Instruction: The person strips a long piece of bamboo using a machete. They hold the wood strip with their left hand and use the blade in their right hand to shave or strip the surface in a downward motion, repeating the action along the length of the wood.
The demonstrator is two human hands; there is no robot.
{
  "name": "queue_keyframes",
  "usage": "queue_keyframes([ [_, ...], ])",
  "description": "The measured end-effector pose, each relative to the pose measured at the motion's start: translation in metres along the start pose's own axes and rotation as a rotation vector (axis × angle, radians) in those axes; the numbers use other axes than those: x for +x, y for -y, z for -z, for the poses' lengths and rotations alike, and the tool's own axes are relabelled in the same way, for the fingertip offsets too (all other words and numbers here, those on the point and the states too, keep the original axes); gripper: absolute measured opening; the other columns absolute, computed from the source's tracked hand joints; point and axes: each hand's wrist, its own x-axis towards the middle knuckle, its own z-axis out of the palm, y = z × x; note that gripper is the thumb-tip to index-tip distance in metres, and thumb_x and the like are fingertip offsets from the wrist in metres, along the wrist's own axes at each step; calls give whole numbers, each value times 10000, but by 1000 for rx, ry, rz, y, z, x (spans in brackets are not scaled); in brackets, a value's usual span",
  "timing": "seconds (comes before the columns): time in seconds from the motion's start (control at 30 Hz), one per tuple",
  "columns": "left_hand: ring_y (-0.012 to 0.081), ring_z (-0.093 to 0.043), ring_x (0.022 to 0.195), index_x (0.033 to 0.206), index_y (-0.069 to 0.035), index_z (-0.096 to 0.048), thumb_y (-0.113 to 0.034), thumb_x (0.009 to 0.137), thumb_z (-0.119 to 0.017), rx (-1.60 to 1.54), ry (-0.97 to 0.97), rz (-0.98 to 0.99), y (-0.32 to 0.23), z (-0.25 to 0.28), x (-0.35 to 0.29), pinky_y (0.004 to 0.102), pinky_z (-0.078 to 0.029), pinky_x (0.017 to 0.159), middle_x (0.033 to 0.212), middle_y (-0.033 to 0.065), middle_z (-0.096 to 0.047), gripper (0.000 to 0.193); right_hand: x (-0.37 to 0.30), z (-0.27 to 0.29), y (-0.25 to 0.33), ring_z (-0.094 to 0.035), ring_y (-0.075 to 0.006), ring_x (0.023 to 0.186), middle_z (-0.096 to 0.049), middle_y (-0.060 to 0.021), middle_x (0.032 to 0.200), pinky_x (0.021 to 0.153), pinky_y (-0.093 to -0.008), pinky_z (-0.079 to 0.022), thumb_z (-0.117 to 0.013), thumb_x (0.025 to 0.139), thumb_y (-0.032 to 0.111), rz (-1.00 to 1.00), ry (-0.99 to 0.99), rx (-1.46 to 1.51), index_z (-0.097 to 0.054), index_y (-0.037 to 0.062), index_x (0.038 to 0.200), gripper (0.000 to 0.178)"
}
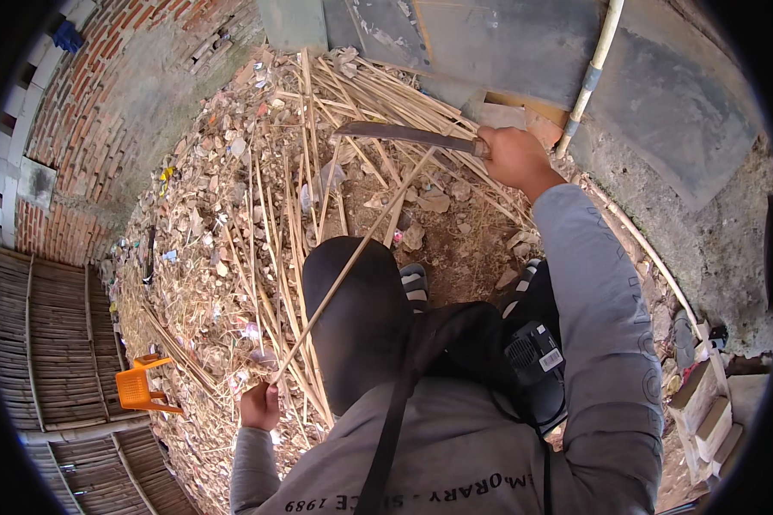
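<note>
My right hand (517, 161), arm stretched forward, is closed round the handle of a machete (404, 135). Its long dark blade points left above the ground. Down at the lower left, my left hand (259, 406) grips the near end of a thin bamboo strip (352, 259). The strip slants up to the right across my bent knee (356, 275), its far end a little below the blade. Whether blade and strip touch, I cannot tell. More loose bamboo strips (305, 206) lie lengthwise on the ground beyond and left of my knee.
A heap of bamboo strips (404, 90) lies at the far wall. Stones and litter (206, 232) cover the ground. An orange plastic chair (142, 386) stands left, by a bamboo-slat panel (51, 335). A pale pipe (588, 81) leans at the right wall (704, 249). Wooden blocks (713, 421) sit lower right.
</note>
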Motion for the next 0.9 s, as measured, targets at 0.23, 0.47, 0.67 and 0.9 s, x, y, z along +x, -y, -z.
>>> queue_keyframes([
  [0.23, 366, -505, 548, 735, -16, -550, -376, 1033, -505, -30, 82, 64, -12, 13, 14, 445, -411, 549, 603, 178, -513, 469, -1, -6, -11, -687, -374, 979, -715, -215, 1041, 858, -469, -539, -655, 818, 173, -333, 18, 196, -675, 63, 1177, 375],
  [0.47, 228, -505, 521, 801, 7, -611, -290, 1022, -478, -367, 185, 119, -35, 5, 32, 371, -403, 537, 602, 123, -556, 393, -3, -6, -31, -682, -324, 881, -707, -190, 964, 785, -420, -529, -761, 827, 259, -214, -113, 614, -659, 16, 1201, 458],
  [0.67, 328, -568, 530, 757, -10, -584, -344, 1027, -495, -160, 50, 26, -54, -1, 39, 418, -428, 528, 584, 160, -552, 438, -12, 30, 11, -656, -419, 866, -683, -195, 851, 755, -515, -512, -731, 795, 212, 6, 151, 153, -665, 74, 1010, 264],
  [0.9, 385, -580, 514, 771, -36, -623, -392, 1036, -492, -27, -50, -48, -25, -14, 31, 472, -437, 492, 572, 173, -557, 463, -20, 23, -30, -669, -408, 857, -692, -197, 863, 755, -508, -524, -712, 801, 207, -165, 1, 160, -668, 72, 1011, 254],
])
